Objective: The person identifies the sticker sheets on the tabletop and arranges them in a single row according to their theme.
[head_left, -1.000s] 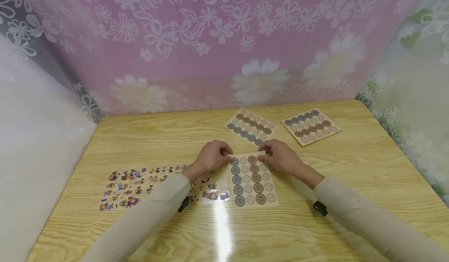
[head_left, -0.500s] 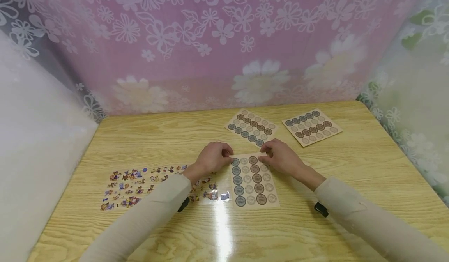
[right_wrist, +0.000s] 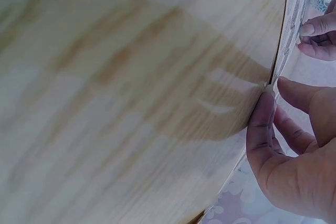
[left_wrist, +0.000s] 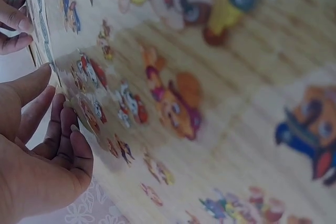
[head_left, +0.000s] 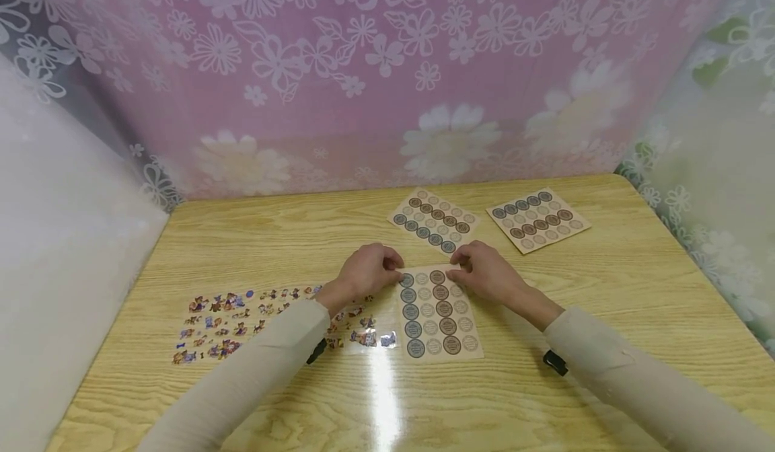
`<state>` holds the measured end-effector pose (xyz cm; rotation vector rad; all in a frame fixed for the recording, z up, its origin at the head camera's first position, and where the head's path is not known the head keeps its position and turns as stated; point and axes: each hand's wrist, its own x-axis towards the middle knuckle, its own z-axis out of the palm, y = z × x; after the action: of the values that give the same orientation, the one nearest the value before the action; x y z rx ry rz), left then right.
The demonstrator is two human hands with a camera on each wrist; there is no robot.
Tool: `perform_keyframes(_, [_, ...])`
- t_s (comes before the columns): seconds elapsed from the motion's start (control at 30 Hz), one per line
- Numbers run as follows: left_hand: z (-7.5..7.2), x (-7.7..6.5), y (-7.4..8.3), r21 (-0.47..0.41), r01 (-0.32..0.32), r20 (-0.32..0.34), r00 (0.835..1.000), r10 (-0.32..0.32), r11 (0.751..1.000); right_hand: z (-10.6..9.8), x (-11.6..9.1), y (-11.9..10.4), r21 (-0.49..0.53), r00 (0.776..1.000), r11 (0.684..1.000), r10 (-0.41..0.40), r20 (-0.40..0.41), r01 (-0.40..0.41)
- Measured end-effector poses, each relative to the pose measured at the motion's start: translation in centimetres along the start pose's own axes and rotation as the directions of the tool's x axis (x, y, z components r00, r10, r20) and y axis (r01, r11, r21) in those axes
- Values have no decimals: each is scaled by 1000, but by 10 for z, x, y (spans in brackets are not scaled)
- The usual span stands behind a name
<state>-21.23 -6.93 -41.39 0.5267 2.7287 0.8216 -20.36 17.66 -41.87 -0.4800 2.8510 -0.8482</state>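
A tan sticker sheet (head_left: pixel 438 317) with columns of round brown, blue-grey and pale labels lies in front of the person. Its far left corner is pinched between the thumb and fingers of the left hand (head_left: pixel 371 268). At the far right corner the right hand (head_left: pixel 484 272) pinches the sheet in the same way. In the left wrist view the left hand (left_wrist: pixel 47 145) meets the sheet's edge beside cartoon stickers. The right wrist view has the right hand (right_wrist: pixel 299 156) with thumb and fingertips at the sheet's edge, close to the table surface.
Left of the tan sheet lies a clear sheet of cartoon stickers (head_left: pixel 218 324), partly under the left forearm. Two more tan sticker sheets, one (head_left: pixel 432 218) behind the hands and one (head_left: pixel 537 218) at the back right, rest on the wooden table (head_left: pixel 272 237). A floral curtain (head_left: pixel 363 102) hangs behind.
Almost nothing differs. Both hands keep their hold on the sheet's far corners, and the whole head view has shifted very slightly.
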Motion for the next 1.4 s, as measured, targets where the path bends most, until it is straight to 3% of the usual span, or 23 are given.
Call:
perform_keyframes(0.23, [1,0,1,107,-35,-12,999,37,994,2,-3,-3,-100,1000,995,-26,-5,26])
perform_keyframes(0.5, [2,0,6,210,-50,-38,998,59,976,3,-8,-9,-283,993,954,-109,-38,94])
perform_keyframes(0.77, [1,1,7,237,-51,-44,997,63,970,5,-9,-10,-465,974,869,-218,-59,166])
perform_keyframes(0.83, [1,0,7,243,-52,-43,997,64,969,5,-9,-9,-475,970,862,-234,-65,176])
perform_keyframes(0.97, [0,-2,7,252,-35,-30,999,44,967,2,-8,-9,-455,976,874,-215,-42,173])
perform_keyframes(1.13, [-7,-3,8,225,4,-38,999,5,974,-8,-2,-5,-420,992,900,-125,-2,113])
perform_keyframes(1.27, [-15,-1,6,159,38,-75,997,-26,987,-23,6,1,-335,996,938,-85,25,88])
perform_keyframes(1.4, [-18,1,2,94,48,-105,994,-38,994,-37,15,7,-228,994,968,-96,60,107])
